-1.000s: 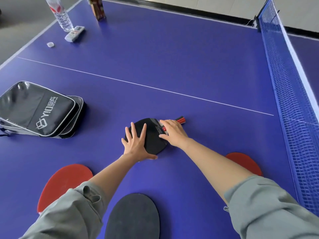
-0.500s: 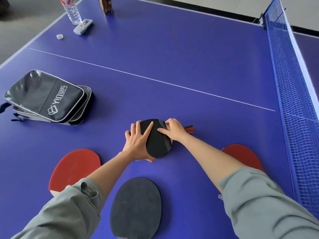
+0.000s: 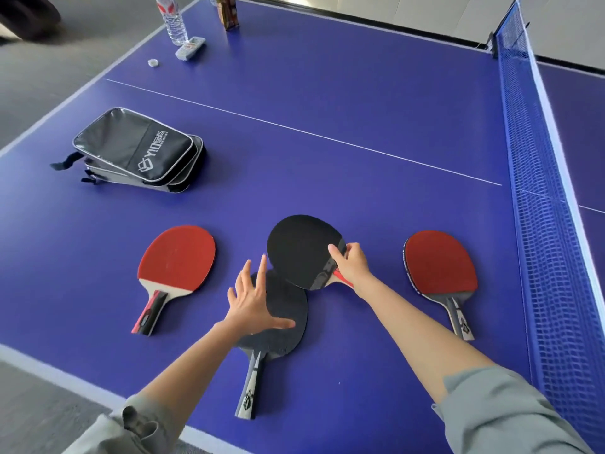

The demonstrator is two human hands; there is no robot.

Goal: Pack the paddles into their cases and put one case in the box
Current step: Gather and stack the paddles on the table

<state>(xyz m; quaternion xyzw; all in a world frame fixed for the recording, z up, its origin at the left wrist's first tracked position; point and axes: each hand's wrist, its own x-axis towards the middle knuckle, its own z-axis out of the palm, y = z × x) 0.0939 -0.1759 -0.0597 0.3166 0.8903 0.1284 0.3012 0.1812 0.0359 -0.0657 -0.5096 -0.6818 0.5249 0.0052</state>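
Note:
My right hand (image 3: 352, 267) grips a black-faced paddle (image 3: 302, 250) near its red handle and holds it tilted above the table. Its edge overlaps a second black paddle (image 3: 288, 319) that lies flat, grey handle toward me. My left hand (image 3: 253, 304) hovers open, fingers spread, over that flat paddle. A red paddle with a red-black handle (image 3: 176, 257) lies to the left. Another red paddle with a grey handle (image 3: 440, 270) lies to the right near the net. Stacked black paddle cases (image 3: 137, 149) rest at the left.
The blue net (image 3: 543, 191) runs along the right side. At the far left corner stand a water bottle (image 3: 172, 19), a remote (image 3: 190, 48), a bottle cap (image 3: 153, 62) and a small brown box (image 3: 227, 11). The table's near edge (image 3: 65, 381) is at lower left.
My right hand has lifted the black paddle off the table and drawn it toward me. My left hand has let go of it and spread open. The view has pulled back.

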